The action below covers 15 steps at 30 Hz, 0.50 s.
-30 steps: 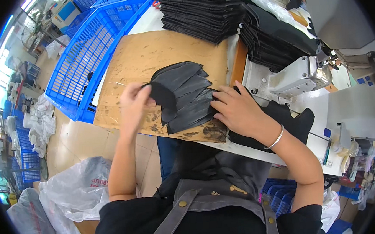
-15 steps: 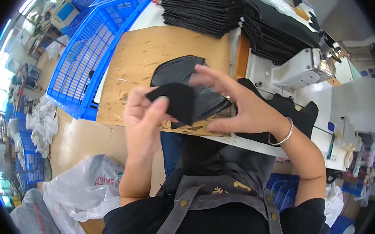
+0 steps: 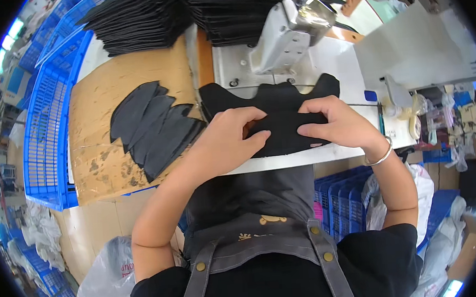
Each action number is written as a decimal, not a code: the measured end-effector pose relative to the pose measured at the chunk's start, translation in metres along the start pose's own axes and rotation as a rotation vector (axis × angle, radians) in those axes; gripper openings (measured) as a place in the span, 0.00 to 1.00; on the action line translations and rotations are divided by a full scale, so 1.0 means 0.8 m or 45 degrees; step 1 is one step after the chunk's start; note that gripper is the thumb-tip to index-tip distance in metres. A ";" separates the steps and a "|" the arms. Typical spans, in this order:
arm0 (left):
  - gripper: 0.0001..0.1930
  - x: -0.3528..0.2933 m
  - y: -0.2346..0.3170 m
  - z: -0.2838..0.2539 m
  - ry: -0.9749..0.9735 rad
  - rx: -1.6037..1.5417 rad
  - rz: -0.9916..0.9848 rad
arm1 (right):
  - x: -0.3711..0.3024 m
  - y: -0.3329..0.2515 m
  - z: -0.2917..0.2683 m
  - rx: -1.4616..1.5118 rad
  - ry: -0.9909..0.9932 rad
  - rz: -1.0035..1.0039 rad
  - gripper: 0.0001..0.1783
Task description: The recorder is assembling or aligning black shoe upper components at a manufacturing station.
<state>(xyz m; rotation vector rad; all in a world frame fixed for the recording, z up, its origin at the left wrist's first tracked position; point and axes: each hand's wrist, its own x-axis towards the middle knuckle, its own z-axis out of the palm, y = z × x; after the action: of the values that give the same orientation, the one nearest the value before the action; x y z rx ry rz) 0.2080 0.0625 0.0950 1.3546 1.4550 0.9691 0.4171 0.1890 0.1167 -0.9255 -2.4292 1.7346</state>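
Observation:
A wide black fabric piece [image 3: 281, 96] with a curved, notched far edge lies flat on the white table at the sewing machine. My left hand [image 3: 231, 135] rests on its left part, thumb and fingertips bent round the fabric. Opposite it, my right hand [image 3: 341, 124], with a bangle at the wrist, grips the right part in the same way. The fingertips of both hands face each other a short gap apart. Whether the small black piece lies between them is hard to make out, black on black. Left of my hands, several dark grey cut pieces [image 3: 151, 124] lie overlapping on a brown board.
The white sewing machine [image 3: 282, 38] stands just beyond the fabric. Tall stacks of black pieces [image 3: 141, 20] rise at the back left. A blue plastic crate [image 3: 48, 123] borders the brown board [image 3: 89, 109]. The white table's front edge [image 3: 283, 162] runs close to my apron.
Both hands have moved from over the brown board rightward onto the wide black piece. The small black piece, earlier held up in my left hand, no longer shows distinctly. The view has shifted right.

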 end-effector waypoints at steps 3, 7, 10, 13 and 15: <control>0.16 0.014 0.005 0.012 0.012 0.375 0.001 | -0.002 0.010 0.004 -0.283 0.120 -0.088 0.13; 0.20 0.022 -0.012 0.018 0.121 0.541 0.118 | -0.001 0.015 0.012 -0.329 0.182 -0.122 0.13; 0.21 0.020 -0.014 0.018 0.152 0.515 0.144 | -0.002 0.015 0.015 -0.378 0.194 -0.173 0.14; 0.22 0.018 -0.012 0.017 0.136 0.536 0.127 | -0.002 0.011 0.019 -0.393 0.225 -0.177 0.15; 0.23 0.018 -0.016 0.017 0.141 0.555 0.138 | -0.001 0.009 0.020 -0.397 0.219 -0.161 0.15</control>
<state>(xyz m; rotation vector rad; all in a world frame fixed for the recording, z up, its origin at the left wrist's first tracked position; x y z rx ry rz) 0.2174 0.0748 0.0774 1.7286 1.7627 0.8327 0.4156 0.1763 0.1045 -0.8783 -2.6199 1.2051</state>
